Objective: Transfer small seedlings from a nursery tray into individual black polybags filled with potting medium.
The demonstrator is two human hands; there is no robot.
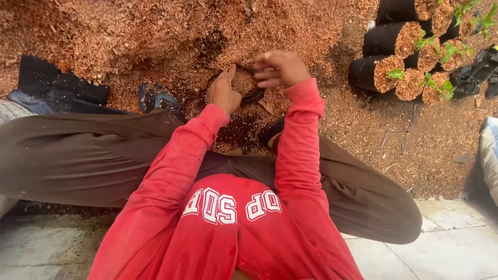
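Note:
I sit with legs spread in brown trousers and red sleeves, facing a heap of reddish-brown sawdust-like mix point(155, 36). My left hand point(224, 92) grips the rim of a small black grow bag point(252, 96) that is packed with the mix. My right hand point(280, 68) hovers over the bag's mouth, fingers curled and pinched on a bit of the loose mix. Most of the bag is hidden by both hands.
Several filled black grow bags point(394, 62) with small green seedlings lie at the upper right. A blue sandal point(158, 99) is on my left foot. Black sheeting point(57, 83) lies at the left. Pale concrete paving point(456, 243) runs along the bottom.

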